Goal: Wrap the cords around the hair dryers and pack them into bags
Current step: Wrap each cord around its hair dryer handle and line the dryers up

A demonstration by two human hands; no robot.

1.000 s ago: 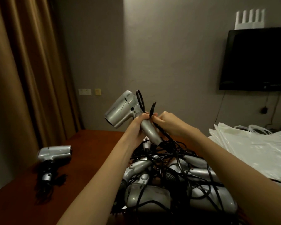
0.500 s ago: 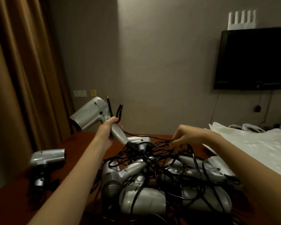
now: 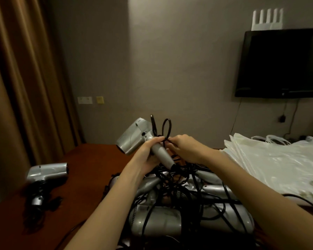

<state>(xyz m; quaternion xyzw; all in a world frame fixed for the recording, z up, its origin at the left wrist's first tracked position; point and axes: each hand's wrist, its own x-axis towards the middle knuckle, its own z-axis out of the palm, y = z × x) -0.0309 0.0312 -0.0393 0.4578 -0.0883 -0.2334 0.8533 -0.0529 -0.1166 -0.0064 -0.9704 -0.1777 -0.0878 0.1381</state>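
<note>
Reddish-brown wood formed the table [image 3: 90, 163], which carried a stack of pale plastic bags [image 3: 282, 165] at the right and a tangled pile of silver hair dryers [image 3: 179, 213] in the middle. At the left lay a separate dryer [image 3: 47, 173], its cord already bundled. Above the pile, the left hand [image 3: 148, 150] gripped the handle of a raised hair dryer [image 3: 134, 137], while the right hand [image 3: 183, 146] pinched its looped black cord [image 3: 165, 129] against the handle.
</note>
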